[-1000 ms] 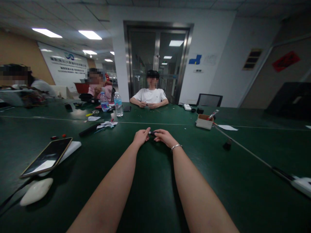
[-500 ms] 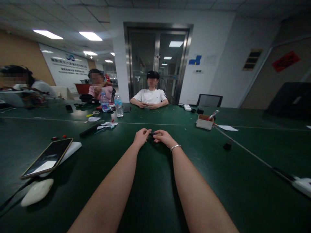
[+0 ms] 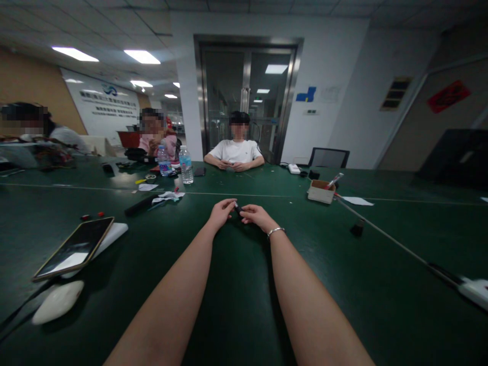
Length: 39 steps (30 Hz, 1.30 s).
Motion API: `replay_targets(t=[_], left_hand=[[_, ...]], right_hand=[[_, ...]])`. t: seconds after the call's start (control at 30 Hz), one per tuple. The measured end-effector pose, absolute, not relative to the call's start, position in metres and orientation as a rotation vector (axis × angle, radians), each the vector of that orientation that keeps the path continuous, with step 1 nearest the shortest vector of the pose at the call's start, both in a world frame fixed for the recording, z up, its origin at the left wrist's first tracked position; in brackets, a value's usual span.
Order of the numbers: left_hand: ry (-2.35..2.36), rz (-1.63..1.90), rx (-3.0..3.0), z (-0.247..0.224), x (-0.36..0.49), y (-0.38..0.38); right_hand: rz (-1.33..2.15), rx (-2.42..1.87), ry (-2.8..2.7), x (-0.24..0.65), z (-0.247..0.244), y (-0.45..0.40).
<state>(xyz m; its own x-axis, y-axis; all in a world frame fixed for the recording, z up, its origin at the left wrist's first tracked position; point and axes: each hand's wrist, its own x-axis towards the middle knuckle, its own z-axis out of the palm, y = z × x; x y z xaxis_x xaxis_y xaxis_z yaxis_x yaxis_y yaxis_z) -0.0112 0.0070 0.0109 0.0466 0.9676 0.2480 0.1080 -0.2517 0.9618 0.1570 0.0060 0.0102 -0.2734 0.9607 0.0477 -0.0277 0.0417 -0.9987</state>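
Note:
A small black object with a silvery end (image 3: 238,209) is held between my two hands, just above the table; it is too small to tell its kind. My right hand (image 3: 258,216), with a silver bracelet at its wrist, is closed in a pinch round the black lower part. On the other side, the fingers of my left hand (image 3: 221,213) are pinched at the silvery upper end and partly hide it. The object leans, its silvery end pointing up and to the left.
On the green table (image 3: 244,305), a phone (image 3: 76,246) and a white mouse-shaped item (image 3: 59,302) lie left. Further back stand water bottles (image 3: 186,165). To the right are a small box (image 3: 321,193), a black clip-like item (image 3: 357,229) and a cable (image 3: 381,230). A person (image 3: 237,152) sits opposite.
My left fingers have shifted slightly up and left, so more of the object and its silvery end shows. The right hand has stayed almost in place.

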Motion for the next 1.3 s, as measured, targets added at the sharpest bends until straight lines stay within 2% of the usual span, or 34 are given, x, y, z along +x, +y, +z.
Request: replay_targets(t=[0.43, 0.67, 0.93, 1.3], left_hand=[[1.098, 1.303, 1.472, 0.008, -0.013, 0.01], [1.266, 1.274, 1.492, 0.004, -0.01, 0.015], [1.645, 1.023, 1.948, 0.01, -0.009, 0.003], [1.806, 0.776, 2.108, 0.024, -0.004, -0.013]], right_hand=[[1.38, -1.02, -1.456, 0.158, 0.01, 0.007], [1.357, -1.009, -1.483, 0.159, 0.007, 0.009], [1.277, -0.993, -1.582, 0.162, 0.004, 0.01], [1.249, -1.017, -1.601, 0.162, 0.003, 0.012]])
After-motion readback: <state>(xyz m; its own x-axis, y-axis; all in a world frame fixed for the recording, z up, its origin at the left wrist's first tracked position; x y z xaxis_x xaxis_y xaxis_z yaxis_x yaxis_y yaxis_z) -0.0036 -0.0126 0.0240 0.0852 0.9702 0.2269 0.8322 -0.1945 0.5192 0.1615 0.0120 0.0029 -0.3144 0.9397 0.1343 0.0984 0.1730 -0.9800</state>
